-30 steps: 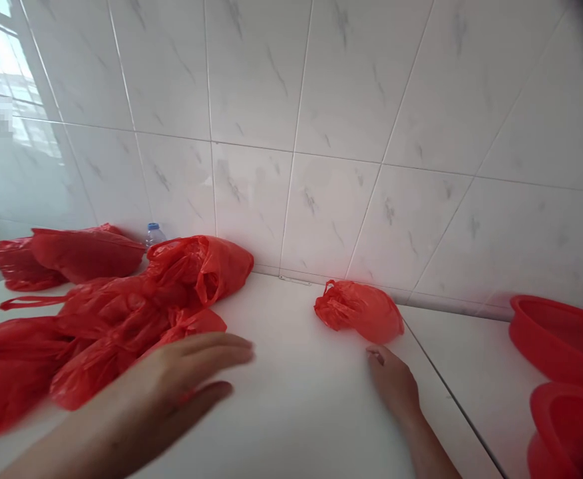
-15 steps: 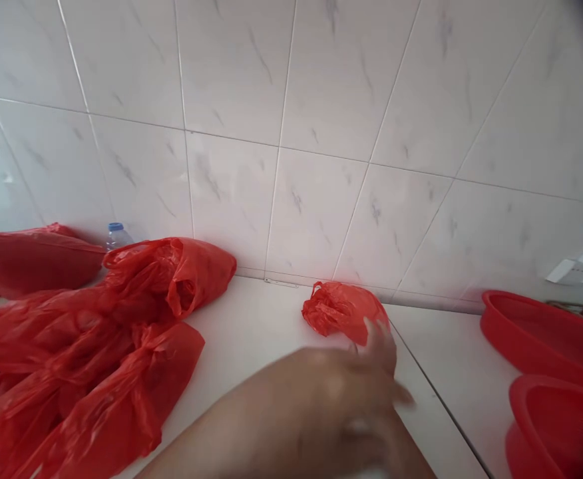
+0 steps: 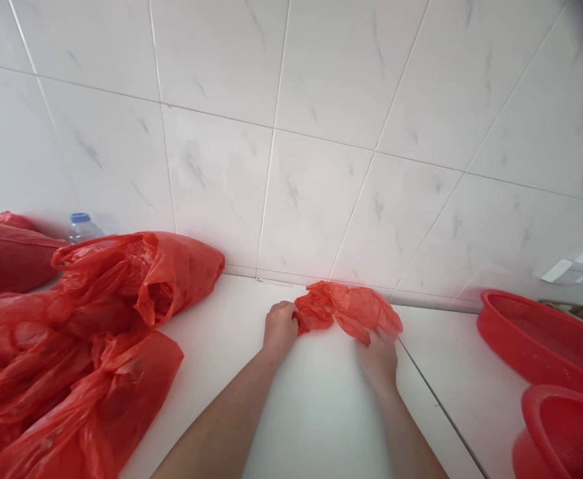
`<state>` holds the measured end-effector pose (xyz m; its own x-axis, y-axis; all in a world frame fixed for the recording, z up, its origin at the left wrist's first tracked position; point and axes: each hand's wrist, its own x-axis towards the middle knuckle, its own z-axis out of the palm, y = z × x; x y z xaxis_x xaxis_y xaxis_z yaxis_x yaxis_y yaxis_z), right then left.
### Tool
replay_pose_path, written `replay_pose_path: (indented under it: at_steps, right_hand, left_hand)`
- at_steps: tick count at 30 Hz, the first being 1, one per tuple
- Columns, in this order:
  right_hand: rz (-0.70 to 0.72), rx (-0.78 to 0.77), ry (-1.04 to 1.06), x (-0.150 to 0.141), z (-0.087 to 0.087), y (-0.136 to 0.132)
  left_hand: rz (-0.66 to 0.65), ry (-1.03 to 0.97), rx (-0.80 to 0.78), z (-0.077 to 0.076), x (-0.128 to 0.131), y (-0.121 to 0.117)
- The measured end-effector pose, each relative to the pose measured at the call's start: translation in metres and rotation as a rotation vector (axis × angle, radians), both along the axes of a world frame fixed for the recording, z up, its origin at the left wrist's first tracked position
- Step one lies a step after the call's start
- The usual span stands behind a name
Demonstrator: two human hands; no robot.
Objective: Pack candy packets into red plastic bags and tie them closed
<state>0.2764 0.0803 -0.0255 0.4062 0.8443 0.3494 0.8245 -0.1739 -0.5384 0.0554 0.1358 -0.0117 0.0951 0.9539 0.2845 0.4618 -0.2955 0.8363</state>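
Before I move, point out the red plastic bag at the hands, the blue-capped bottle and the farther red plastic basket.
Red plastic bag (image 3: 357, 306), head view: middle of its crumpled body.
Blue-capped bottle (image 3: 82, 230), head view: its transparent upper part.
Farther red plastic basket (image 3: 511, 346), head view: outer wall under its rim.

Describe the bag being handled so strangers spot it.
Start at the tiled wall; a white tabletop meets its foot. Near that edge, right of the heaped red bags, lies one crumpled red bag. It alone lies apart, with left hand and right hand on it.
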Motion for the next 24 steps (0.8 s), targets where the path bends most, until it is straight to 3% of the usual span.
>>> replay_pose_path:
  at_steps: [8, 13, 16, 21, 24]
  right_hand:
    - [-0.062, 0.012, 0.294, -0.002, 0.014, -0.004]
    - [-0.127, 0.050, 0.449, -0.003, 0.016, -0.009]
    - [-0.140, 0.077, 0.494, -0.001, 0.015, -0.008]
    - [-0.211, 0.150, 0.547, 0.006, 0.009, -0.012]
    - [-0.297, 0.215, 0.572, 0.012, 0.004, -0.031]
  left_hand:
    - [0.404, -0.350, 0.023, -0.009, -0.025, 0.028]
    - [0.553, -0.316, 0.130, -0.005, -0.034, 0.033]
    - [0.515, -0.170, 0.184, -0.002, -0.030, 0.026]
    - [0.187, 0.140, 0.180, -0.004, -0.013, 0.008]
    - [0.164, 0.243, 0.126, -0.006, -0.015, 0.007]
